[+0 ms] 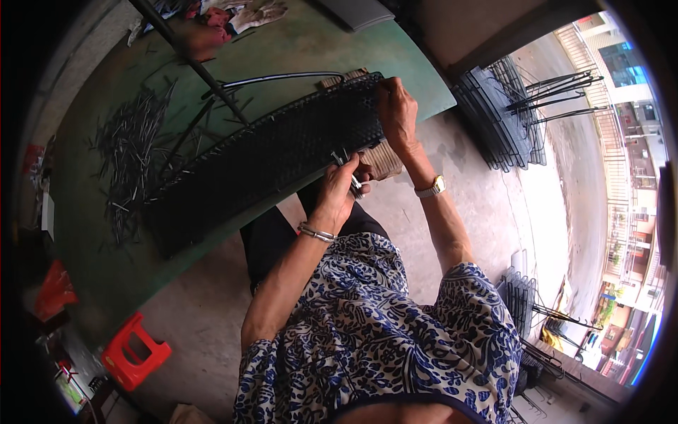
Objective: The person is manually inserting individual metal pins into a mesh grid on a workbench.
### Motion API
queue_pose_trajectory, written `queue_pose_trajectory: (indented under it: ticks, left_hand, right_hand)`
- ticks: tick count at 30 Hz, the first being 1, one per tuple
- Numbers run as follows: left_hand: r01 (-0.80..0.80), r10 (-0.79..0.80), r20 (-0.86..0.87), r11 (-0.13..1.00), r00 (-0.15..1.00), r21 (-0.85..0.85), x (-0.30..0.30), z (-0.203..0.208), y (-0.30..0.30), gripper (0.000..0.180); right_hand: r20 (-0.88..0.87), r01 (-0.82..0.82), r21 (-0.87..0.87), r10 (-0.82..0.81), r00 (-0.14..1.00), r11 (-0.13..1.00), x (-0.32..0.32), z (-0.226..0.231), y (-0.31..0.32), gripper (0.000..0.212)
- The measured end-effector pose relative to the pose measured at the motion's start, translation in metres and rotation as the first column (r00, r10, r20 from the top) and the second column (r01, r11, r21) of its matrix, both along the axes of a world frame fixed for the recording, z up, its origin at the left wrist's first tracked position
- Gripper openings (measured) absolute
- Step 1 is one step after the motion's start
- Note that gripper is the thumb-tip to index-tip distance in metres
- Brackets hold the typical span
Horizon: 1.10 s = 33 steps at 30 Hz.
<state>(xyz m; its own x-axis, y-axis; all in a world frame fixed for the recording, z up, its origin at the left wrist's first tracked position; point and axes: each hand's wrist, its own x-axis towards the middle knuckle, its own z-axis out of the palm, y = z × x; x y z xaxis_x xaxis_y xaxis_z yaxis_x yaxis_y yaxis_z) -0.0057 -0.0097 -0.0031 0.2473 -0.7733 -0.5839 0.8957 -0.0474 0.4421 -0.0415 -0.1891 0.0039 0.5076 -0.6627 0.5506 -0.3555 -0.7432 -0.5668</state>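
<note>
The black mesh panel (261, 159) lies lengthwise across the near edge of the green table (296, 49), its long side running from the lower left up toward the right, with one end overhanging the table edge above the person's lap. The right hand (397, 113) grips the far right end of the panel, fingers curled over its upper edge. The left hand (339, 185) sits at the near edge of the panel, fingers pinched around a small metal fastener (342, 161) (too small to identify precisely) that touches the mesh. A silver bracelet (316, 232) circles the left wrist; a wristwatch (432, 187) sits on the right wrist.

A bent metal rod (282, 78) lies on the table just behind the panel. A scatter of small metal rods (131, 152) covers the table surface to the left of the panel, well apart from both hands. Crumpled work gloves (247, 14) rest at the far edge of the table. A red plastic stool (134, 353) stands on the concrete floor at lower left. Stacks of black wire racks (501, 116) stand on the floor to the right, with another stack (522, 300) nearer the person.
</note>
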Motion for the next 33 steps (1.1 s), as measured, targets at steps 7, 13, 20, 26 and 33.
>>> queue_pose_trajectory:
  ticks: [7,13,20,26,33]
  left_hand:
    - [0.003,-0.006,-0.061,0.999,0.998,-0.045,0.006,0.001,0.006,0.026]
    - [-0.009,0.007,-0.04,0.998,0.999,-0.064,0.006,0.002,0.008,0.022]
    - [0.031,-0.026,0.047,0.995,0.999,-0.095,0.007,0.013,0.009,0.024]
    - [0.047,-0.04,0.055,0.99,0.998,-0.133,0.008,0.007,0.01,0.019]
    - [0.196,-0.169,0.211,0.974,0.963,-0.112,0.005,0.021,0.012,0.015]
  right_hand:
    - [-0.089,0.026,-0.018,-0.027,0.996,1.0,-0.001,0.008,0.0,0.011]
    - [-0.08,-0.027,-0.064,0.022,0.997,0.998,0.0,0.01,-0.008,0.008]
    - [-0.339,-0.133,-0.203,0.058,0.939,0.97,-0.003,0.015,-0.006,0.012]
    - [-0.313,-0.122,0.131,0.158,0.937,0.984,-0.018,0.035,0.021,0.02]
    - [-0.058,-0.328,0.816,0.633,0.772,0.476,-0.043,0.056,0.036,0.023]
